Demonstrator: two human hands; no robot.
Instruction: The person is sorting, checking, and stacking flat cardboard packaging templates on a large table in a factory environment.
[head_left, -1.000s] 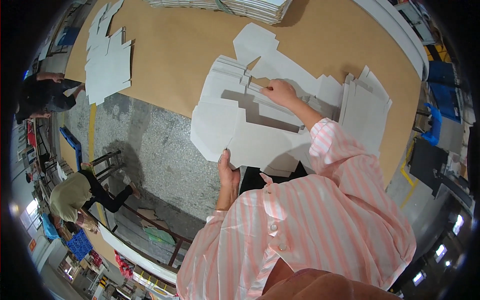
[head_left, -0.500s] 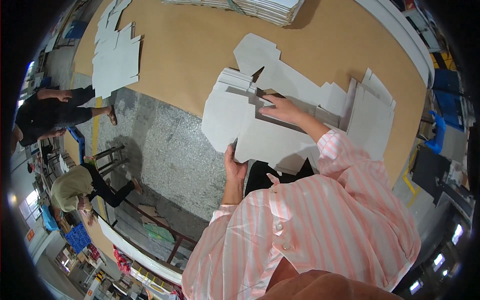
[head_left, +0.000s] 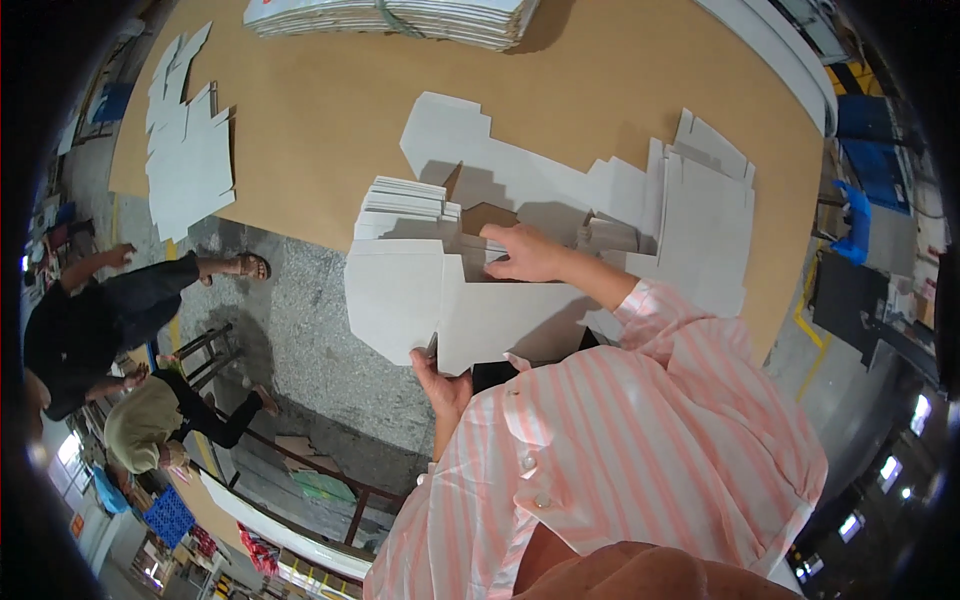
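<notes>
A person in a pink-and-white striped shirt (head_left: 600, 430) works at a brown table (head_left: 310, 130), seen from above. The white front card (head_left: 510, 322) lies at the near edge of the table, close to the person's body, its wide flap pointing left and reaching out over the floor (head_left: 310, 290). Just behind that flap, the layered edges of more white cards (head_left: 403, 205) show in a stepped row.

The left hand (head_left: 448, 393) is at the near edge of the front card, thumb up by the notch beside the flap; its other fingers are hard to make out, so I cannot tell whether it grips. The right hand (head_left: 528, 253) reaches in from the right, above the gap behind the front card, its thumb and forefinger parted and pointing left.

Farther back lies a flat card (head_left: 450, 128) with an angled end. To the right is a stack (head_left: 705, 225) of white cards, near the right forearm. A tied bundle (head_left: 390, 22) sits at the far side, and loose cut-outs (head_left: 190, 160) lie at the table's left end.

Beyond them, at left, are a person in black (head_left: 110, 315) and a bent-over person in olive (head_left: 145, 425).
</notes>
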